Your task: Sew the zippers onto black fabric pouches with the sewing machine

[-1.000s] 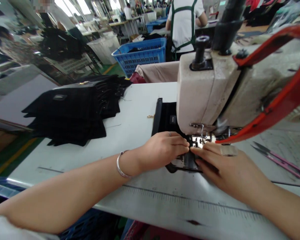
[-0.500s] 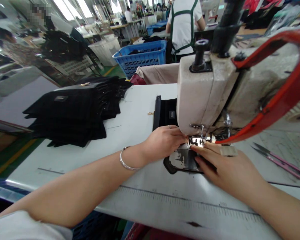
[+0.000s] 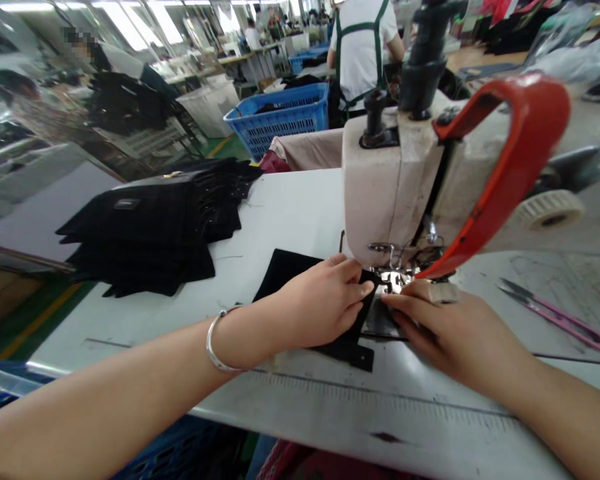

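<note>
A black fabric piece (image 3: 285,270) lies on the white sewing table (image 3: 290,213), running under the presser foot (image 3: 393,279) of a cream sewing machine (image 3: 395,187). My left hand (image 3: 320,300), with a silver bangle at the wrist, lies on the fabric with fingers pressed together, fingertips at the presser foot. To the right of the foot, my right hand (image 3: 455,337) holds the cloth down with its fingers extended toward the needle.
A stack of black fabric pieces (image 3: 155,227) sits at the table's left. Pink-handled scissors (image 3: 555,313) lie at the right. A red guard (image 3: 505,167) arcs over the machine. Behind stand a blue basket (image 3: 285,113) and a person in a white shirt and green apron (image 3: 363,47).
The black fabric piece has been turned and now lies toward the left under my left hand, covering the metal plate that showed before. Both hands stay at the presser foot.
</note>
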The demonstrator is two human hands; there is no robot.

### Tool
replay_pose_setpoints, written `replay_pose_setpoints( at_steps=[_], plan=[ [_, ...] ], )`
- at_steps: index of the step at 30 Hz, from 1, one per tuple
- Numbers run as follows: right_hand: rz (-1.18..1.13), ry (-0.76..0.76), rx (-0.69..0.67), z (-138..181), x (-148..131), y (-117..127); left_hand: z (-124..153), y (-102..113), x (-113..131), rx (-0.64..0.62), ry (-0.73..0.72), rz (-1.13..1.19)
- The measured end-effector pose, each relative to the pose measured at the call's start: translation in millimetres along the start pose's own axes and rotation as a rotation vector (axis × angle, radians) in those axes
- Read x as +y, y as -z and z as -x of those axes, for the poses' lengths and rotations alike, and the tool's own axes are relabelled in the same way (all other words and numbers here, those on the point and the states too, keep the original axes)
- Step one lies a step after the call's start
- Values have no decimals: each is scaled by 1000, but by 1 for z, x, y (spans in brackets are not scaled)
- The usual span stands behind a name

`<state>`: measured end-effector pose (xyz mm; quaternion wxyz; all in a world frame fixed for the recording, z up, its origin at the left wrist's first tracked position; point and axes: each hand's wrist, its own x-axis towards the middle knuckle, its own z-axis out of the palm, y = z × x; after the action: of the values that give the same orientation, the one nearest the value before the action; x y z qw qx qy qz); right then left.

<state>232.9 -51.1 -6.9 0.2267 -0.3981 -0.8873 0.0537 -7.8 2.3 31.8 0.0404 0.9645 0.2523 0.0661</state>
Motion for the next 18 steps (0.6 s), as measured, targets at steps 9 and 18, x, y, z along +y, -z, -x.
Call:
replay_pose_setpoints(
  at_steps=[9,18],
  plan=[
    [6,159,20,5,-2,1,13,-31,31,329,121,124],
    [10,147,19,0,-4,2,15,-17,27,174,102,190]
  ],
)
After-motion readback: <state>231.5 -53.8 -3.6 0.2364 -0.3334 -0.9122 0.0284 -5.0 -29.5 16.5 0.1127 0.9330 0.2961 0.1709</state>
